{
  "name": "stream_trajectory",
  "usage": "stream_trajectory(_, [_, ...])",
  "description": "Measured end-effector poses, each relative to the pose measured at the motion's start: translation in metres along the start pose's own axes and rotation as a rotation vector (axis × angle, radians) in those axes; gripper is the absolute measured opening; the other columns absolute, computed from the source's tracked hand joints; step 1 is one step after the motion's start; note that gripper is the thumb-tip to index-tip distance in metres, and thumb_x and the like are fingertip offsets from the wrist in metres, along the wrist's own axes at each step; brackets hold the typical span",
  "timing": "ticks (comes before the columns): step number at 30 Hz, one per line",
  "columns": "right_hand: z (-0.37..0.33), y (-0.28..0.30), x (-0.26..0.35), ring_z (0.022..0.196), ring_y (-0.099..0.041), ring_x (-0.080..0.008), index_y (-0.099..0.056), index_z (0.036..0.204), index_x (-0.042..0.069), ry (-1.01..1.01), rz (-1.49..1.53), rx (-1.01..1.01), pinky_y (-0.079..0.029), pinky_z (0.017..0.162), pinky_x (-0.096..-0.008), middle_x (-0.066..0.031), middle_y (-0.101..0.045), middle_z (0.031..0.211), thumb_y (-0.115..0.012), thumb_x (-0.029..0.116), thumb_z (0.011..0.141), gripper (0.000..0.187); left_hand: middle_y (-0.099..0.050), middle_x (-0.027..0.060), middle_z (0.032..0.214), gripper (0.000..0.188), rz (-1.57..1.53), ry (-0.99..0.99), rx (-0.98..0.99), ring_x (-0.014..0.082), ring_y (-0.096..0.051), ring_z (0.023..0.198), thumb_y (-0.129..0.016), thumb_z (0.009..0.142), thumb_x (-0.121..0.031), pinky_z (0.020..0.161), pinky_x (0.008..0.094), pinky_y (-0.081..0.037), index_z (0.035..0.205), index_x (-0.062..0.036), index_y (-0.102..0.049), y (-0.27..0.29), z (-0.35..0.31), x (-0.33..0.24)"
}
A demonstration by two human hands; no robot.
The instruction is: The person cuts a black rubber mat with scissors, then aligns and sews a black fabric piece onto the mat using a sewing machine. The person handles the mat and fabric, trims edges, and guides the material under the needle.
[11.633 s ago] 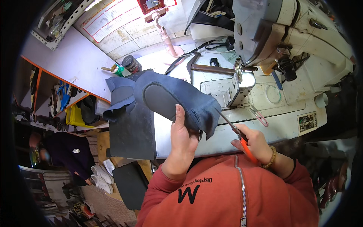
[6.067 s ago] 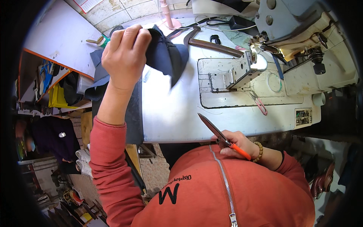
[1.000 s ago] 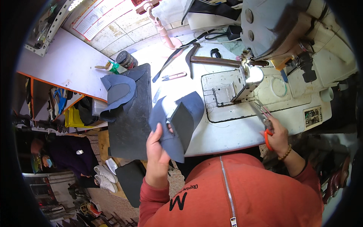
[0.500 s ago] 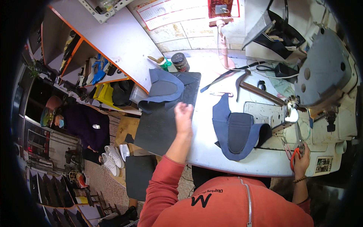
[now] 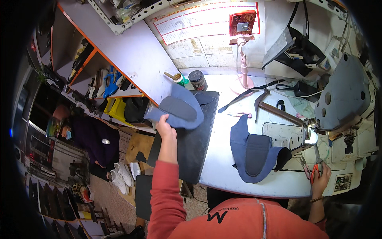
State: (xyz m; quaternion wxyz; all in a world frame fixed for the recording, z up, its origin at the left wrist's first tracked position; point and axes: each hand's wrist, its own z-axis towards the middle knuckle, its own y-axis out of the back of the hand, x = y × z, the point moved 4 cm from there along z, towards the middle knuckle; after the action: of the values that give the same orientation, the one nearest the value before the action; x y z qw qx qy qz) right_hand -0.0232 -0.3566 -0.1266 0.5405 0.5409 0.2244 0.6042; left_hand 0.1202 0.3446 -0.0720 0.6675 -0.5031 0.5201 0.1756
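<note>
My left hand (image 5: 166, 128) pinches the near left edge of a blue fabric shoe upper (image 5: 191, 95) with a dark grey oval panel. This upper is tilted up over a black board (image 5: 187, 153) on the left of the table. At the table's right, my right hand (image 5: 322, 179) is closed around the orange handles of a pair of scissors (image 5: 315, 171), blades pointing away from me. Beside them lies a smaller pink-handled cutting tool (image 5: 305, 169). A second blue shoe upper (image 5: 256, 159) rests on the white table between my hands.
A sewing machine (image 5: 342, 91) stands at the right. Behind the uppers lie a hammer (image 5: 280, 111) and dark strips. A phone (image 5: 242, 23) sits on a pink stand. A dark jar (image 5: 197, 80) stands by the shelf (image 5: 119, 47). Another person (image 5: 85, 139) is at the far left.
My left hand has moved left and taken hold of the upper on the black board, lifting its near edge. My right hand stays at the scissors. The view has shifted slightly.
</note>
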Motion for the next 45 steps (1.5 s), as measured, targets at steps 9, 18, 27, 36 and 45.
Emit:
stream_trajectory(9, [-0.04,0.001,0.109,0.109,-0.05,-0.0377,-0.055,0.113,-0.002,0.497,0.399,0.054,-0.042,0.093,-0.0433,-0.0205,-0.049,0.122,-0.062,0.005,0.076,0.039,-0.06,0.0142,0.111,0.05,-0.208,0.009,0.416,0.0282,-0.06,0.102,-0.049,0.067,0.004,0.093,0.0405,-0.047,0.116,0.0057,-0.052,-0.023,-0.13,-0.064])
stream_trajectory(18, [-0.06,-0.045,0.21,0.109,-0.049,-0.0401,-0.055,0.117,0.002,0.564,0.575,0.566,-0.044,0.093,-0.0428,-0.023,-0.047,0.123,-0.073,0.013,0.073,0.049,-0.061,0.0143,0.108,0.05,-0.194,0.026,0.541,0.0287,-0.062,0.099,-0.052,0.065,0.0,0.09,0.0408,-0.05,0.115,0.0045,-0.053,-0.036,-0.195,-0.085])
stream_trajectory(27, [-0.029,-0.096,0.251,0.073,-0.058,-0.0161,-0.061,0.099,-0.002,-0.01,0.922,0.937,-0.046,0.064,-0.03,-0.0139,-0.063,0.084,-0.061,0.015,0.089,0.02,-0.062,0.0143,0.108,0.048,-0.109,0.314,0.601,0.0268,-0.062,0.101,-0.052,0.069,-0.001,0.091,0.0376,-0.049,0.116,0.0047,-0.055,-0.04,-0.269,-0.077])
stream_trajectory(36, [-0.011,0.028,0.219,0.083,-0.052,-0.0144,-0.055,0.106,0.001,0.337,1.163,0.0,-0.044,0.073,-0.0254,-0.0085,-0.053,0.1,-0.059,0.0,0.082,0.024,-0.062,0.0166,0.109,0.051,-0.002,0.545,0.672,0.0274,-0.063,0.099,-0.053,0.068,0.0,0.09,0.0368,-0.049,0.118,0.0082,-0.053,-0.038,-0.295,-0.049])
stream_trajectory(45, [-0.022,0.004,0.195,0.097,-0.05,-0.0125,-0.05,0.115,0.003,-0.02,1.444,0.264,-0.043,0.084,-0.0259,-0.0076,-0.052,0.112,-0.065,0.004,0.082,0.036,-0.062,0.0174,0.11,0.051,-0.01,0.671,0.707,0.0291,-0.062,0.1,-0.052,0.068,0.0,0.091,0.0377,-0.049,0.118,0.0087,-0.053,-0.038,-0.312,-0.036])
